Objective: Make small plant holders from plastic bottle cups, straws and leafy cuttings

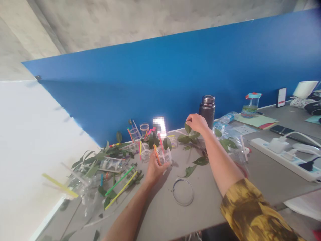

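Orange straw (pixel 157 154) glowing beside a clear cup (pixel 167 158) at the left hand (pixel 155 169), and out to that hand's left, a green straw (pixel 119 181) and a yellow straw (pixel 121 190) over the grey worktop (pixel 160 214)! Deep green leaves (pixel 184 138) at the right hand (pixel 198 123), near-black flask (pixel 207 112) just beyond it, solid blue partition (pixel 163 77) behind both. Below the right hand, a mustard-yellow sleeve (pixel 250 207), blotched dark brown!

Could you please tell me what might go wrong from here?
The cup in the left hand has straws jutting above its rim, so it might tip if released. The right hand, at a leaf, appears close to the flask and could bump it. The left forearm might sweep aside the nearby yellow straw.
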{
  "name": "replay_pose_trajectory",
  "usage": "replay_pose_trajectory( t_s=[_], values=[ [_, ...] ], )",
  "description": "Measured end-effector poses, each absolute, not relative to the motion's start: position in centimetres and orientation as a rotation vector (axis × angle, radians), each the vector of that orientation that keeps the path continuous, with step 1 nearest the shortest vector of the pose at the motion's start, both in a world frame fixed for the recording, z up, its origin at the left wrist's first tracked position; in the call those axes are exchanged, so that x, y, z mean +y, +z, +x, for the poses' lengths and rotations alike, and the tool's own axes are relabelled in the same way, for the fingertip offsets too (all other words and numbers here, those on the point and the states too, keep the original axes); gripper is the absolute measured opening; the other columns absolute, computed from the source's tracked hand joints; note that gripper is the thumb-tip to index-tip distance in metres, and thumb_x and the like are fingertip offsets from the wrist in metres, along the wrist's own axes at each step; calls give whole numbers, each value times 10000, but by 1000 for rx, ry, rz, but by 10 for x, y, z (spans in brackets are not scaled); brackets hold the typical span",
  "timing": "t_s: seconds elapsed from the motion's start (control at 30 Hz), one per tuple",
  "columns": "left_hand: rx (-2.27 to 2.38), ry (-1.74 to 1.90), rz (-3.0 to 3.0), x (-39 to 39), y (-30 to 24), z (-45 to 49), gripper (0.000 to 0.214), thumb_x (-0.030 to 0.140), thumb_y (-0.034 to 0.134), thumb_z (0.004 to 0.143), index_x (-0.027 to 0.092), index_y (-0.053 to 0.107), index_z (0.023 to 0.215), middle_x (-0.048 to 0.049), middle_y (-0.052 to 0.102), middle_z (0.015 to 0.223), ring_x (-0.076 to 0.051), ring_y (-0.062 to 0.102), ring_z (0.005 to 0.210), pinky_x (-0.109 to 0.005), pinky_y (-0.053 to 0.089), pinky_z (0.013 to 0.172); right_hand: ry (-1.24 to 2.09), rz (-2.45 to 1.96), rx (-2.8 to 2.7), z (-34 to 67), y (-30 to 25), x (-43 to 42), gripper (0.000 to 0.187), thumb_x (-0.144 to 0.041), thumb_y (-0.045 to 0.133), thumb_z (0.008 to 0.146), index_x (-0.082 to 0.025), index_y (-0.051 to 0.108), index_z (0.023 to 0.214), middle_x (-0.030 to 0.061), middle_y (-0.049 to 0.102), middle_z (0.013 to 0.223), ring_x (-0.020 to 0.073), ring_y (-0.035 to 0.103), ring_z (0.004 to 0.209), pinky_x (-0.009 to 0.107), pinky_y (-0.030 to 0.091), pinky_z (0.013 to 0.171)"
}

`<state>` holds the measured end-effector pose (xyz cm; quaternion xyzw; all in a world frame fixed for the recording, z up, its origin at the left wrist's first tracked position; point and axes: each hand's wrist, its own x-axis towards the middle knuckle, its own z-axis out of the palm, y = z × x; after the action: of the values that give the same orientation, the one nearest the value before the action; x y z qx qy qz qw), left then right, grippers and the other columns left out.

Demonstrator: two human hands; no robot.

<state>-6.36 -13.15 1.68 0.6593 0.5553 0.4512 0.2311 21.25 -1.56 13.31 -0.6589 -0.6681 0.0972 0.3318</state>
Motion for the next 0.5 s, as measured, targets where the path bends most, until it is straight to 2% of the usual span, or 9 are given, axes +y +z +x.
replay_pose_trajectory(
  t_s=[0.13, 0.23, 0.37, 0.43, 0.5],
  values=[
    [1540, 1240, 1810, -132, 17, -64, 528, 308, 782, 751, 205, 604, 1237, -127, 676, 1186, -279, 671, 962, -427, 554, 812, 643, -1610, -1981, 217, 132, -21, 129, -196, 686, 846, -166, 778, 932, 24, 755, 701, 162, 712, 705, 222, 469, 672],
    [1532, 1234, 1815, -132, 20, -63, 521, 273, 780, 730, 210, 603, 1216, -109, 681, 1150, -273, 671, 945, -418, 557, 800, 783, -1560, -2152, 216, 132, -25, 111, -132, 742, 757, -191, 781, 842, 5, 772, 736, 163, 724, 742, 212, 480, 666],
    [1498, 1232, 1785, -135, 24, -61, 524, 248, 800, 725, 211, 604, 1210, -111, 685, 1167, -304, 674, 1030, -398, 560, 825, 649, -1814, -2144, 213, 130, -31, 270, -124, 804, 717, -208, 784, 973, 23, 776, 738, 189, 733, 741, 247, 514, 690],
    [1478, 1215, 1744, -137, 26, -59, 561, 227, 784, 746, 201, 573, 1265, -109, 688, 1167, -302, 680, 1032, -394, 554, 842, 533, -1961, -2125, 211, 124, -37, 171, -119, 803, 726, -161, 775, 890, 72, 741, 654, 244, 738, 752, 309, 531, 726],
    [1464, 1211, 1712, -139, 26, -58, 590, 201, 760, 767, 197, 534, 1311, -108, 683, 1187, -291, 676, 1041, -400, 544, 871, 490, -2004, -2152, 206, 111, -47, 66, -124, 800, 729, -146, 739, 717, 107, 695, 577, 301, 740, 779, 372, 537, 766]
  ],
)
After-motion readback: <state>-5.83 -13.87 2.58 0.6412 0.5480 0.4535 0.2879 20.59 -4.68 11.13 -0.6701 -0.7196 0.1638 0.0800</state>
